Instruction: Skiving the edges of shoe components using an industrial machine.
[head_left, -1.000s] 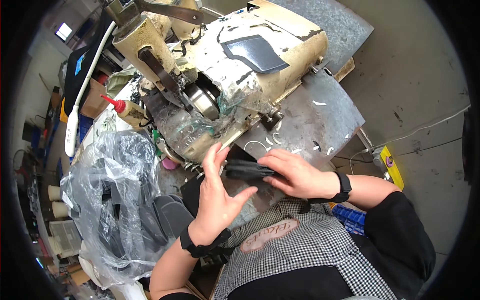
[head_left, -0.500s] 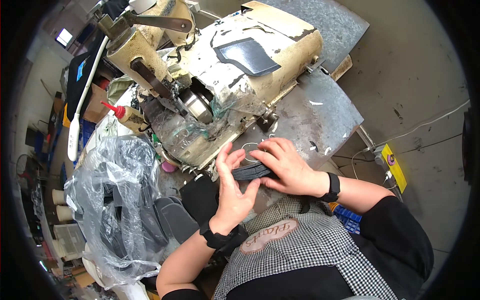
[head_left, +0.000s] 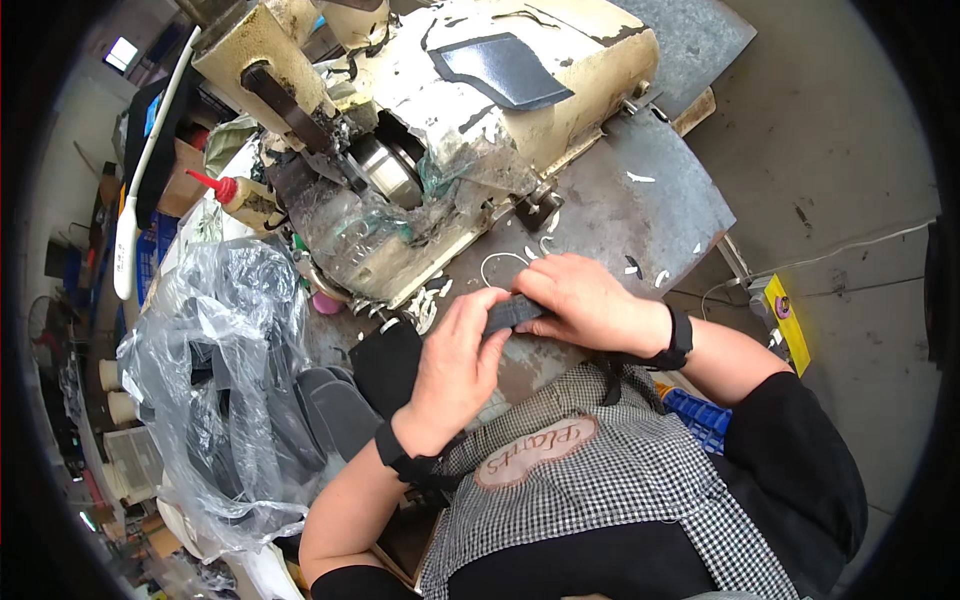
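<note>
Between my two hands, in front of the machine, is a small stack of dark grey flat pieces (head_left: pixel 511 314). My left hand (head_left: pixel 457 352) is closed on its left end, with the thumb on the near side. On the right end, my right hand (head_left: pixel 588 303) grips it with the fingers over the far side. The fingers cover both ends of the stack, so its full shape is hidden. A black block-like piece (head_left: pixel 387 368) lies left of my left hand, beside several dark grey rounded flat pieces (head_left: pixel 338 408).
A worn cream machine (head_left: pixel 480 110) with a shiny metal drum (head_left: pixel 386 170) stands ahead. One dark cut piece (head_left: pixel 502 70) rests on its top. White scraps (head_left: pixel 428 305) litter the metal table (head_left: pixel 650 205). At left are a clear plastic bag (head_left: pixel 215 390) and a red-tipped bottle (head_left: pixel 240 200).
My hands have come closer together around the stack, and its fanned layers now look squared up. The left fingers have folded from spread to closed. The view has shifted slightly.
</note>
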